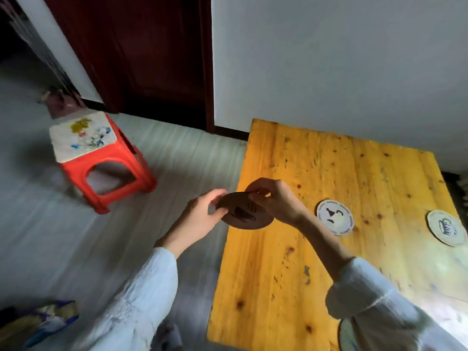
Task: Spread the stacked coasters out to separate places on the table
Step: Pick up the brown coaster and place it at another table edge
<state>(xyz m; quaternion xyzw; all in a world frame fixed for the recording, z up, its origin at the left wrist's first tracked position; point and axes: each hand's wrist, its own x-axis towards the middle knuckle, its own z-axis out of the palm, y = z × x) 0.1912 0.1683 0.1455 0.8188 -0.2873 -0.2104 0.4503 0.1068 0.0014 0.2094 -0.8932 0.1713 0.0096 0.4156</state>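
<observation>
A brown round coaster (247,215) with a dark cup picture is held in the air over the left edge of the yellow wooden table (316,262). My left hand (200,219) pinches its left rim. My right hand (274,198) grips its far right rim from above; whether more coasters lie under the brown one I cannot tell. A white coaster (334,217) with black marks lies flat mid-table. Another white coaster (447,230) lies near the right edge. Part of a round pale coaster (345,333) shows under my right sleeve at the near edge.
A red plastic stool (101,158) with a flowered top stands on the grey floor to the left. A dark red door (152,51) and a white wall are behind. A blue and yellow bag (38,323) lies at bottom left.
</observation>
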